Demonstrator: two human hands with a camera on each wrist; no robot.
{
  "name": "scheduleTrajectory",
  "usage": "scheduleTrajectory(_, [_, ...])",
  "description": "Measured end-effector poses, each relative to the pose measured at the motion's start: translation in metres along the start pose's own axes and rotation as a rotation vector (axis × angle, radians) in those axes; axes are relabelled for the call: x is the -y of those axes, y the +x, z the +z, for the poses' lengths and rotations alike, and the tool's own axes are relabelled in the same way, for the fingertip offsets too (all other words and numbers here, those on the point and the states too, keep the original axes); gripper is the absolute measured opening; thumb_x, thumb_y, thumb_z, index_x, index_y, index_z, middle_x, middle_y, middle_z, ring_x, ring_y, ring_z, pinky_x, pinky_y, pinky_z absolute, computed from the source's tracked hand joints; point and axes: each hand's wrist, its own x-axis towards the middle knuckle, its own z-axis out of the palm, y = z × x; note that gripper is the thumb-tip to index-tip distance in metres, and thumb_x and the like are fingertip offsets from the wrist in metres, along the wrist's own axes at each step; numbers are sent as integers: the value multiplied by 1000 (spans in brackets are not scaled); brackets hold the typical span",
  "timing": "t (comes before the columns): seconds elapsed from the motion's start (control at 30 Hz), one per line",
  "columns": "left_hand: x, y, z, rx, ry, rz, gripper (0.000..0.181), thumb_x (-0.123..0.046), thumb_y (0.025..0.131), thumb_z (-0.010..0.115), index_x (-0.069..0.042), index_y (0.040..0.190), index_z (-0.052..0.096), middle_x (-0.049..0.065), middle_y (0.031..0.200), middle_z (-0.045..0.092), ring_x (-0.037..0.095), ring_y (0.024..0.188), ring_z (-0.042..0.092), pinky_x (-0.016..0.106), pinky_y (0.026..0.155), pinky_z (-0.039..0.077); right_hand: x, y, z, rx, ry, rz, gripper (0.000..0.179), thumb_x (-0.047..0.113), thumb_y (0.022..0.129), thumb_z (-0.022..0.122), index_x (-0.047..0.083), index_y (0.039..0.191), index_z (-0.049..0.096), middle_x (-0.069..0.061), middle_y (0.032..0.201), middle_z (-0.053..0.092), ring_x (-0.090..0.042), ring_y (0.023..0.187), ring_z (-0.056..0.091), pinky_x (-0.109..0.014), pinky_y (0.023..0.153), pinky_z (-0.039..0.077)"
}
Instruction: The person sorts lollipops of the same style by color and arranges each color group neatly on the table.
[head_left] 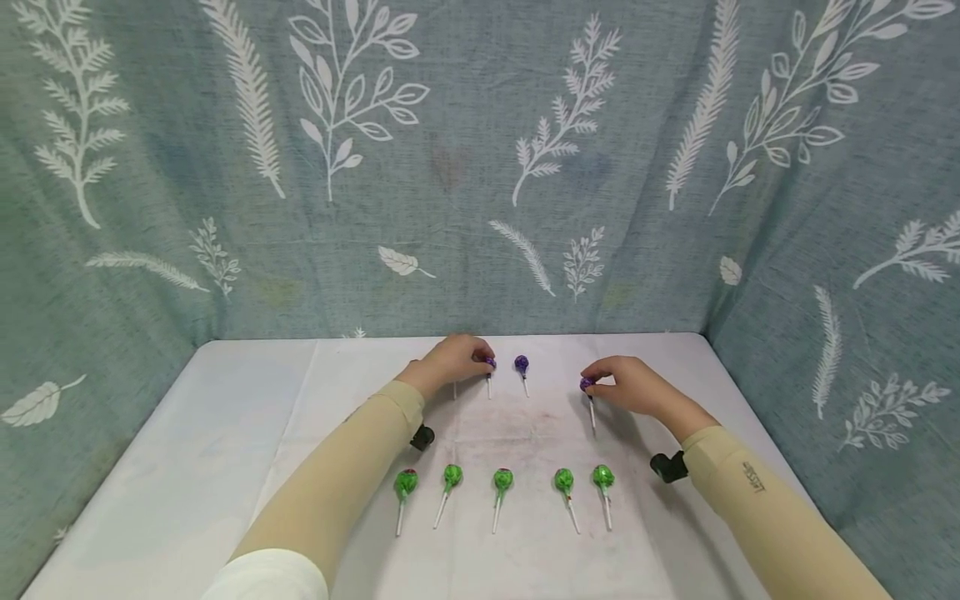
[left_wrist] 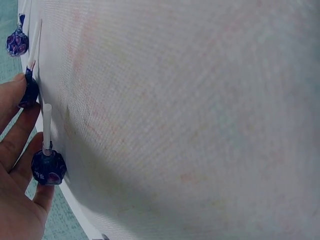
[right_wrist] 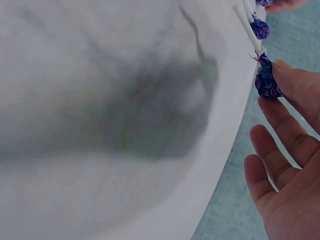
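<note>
While five green lollipops (head_left: 502, 479) sit in a rough row up front on the desk (head_left: 187, 500), the head view has the left hand (head_left: 450, 360) and right hand (head_left: 633, 385) farther back, a loose purple lollipop (head_left: 521, 364) between. Left wrist: thumb and finger pinch one purple lollipop (left_wrist: 31, 94); a neighbouring lollipop (left_wrist: 48, 167) is right by the lower fingers, can't tell if gripped. Right wrist: same pinch on another lollipop (right_wrist: 266, 82), probably since round heads grab easier than skinny sticks.

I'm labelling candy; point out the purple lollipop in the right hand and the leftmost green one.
Purple lollipop (right_wrist: 266, 84): right wrist view, on its wrapped candy ball.
Leftmost green lollipop (head_left: 406, 482): head view, on its wrapped candy ball.
</note>
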Motion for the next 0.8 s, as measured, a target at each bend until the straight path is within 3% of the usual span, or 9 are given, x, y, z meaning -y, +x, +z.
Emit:
scheduleTrajectory(0.37, [-1,-2,-1,-13,-2,6,18,-34,82,66,-26,98,66,-14,88,61,8,87,55,30,82,43,5,40,4,41,-43,49,31,24,85,64,13,114,62,4,103,62,-18,103,54,-39,86,44])
scheduleTrajectory(0.67, [-1,-3,2,-26,26,7,17,-36,82,65,-29,98,65,-15,87,60,7,86,55,32,82,43,14,59,11,17,-62,19,31,20,85,63,9,114,62,-2,105,62,-20,101,56,-38,84,45])
scheduleTrajectory(0.8, [-1,-3,2,-33,34,14,18,-36,82,65,-28,98,66,-15,88,61,8,88,56,32,83,43,19,68,13,21,-62,50,32,21,86,63,9,116,61,-2,107,62,-19,101,55,-37,84,46])
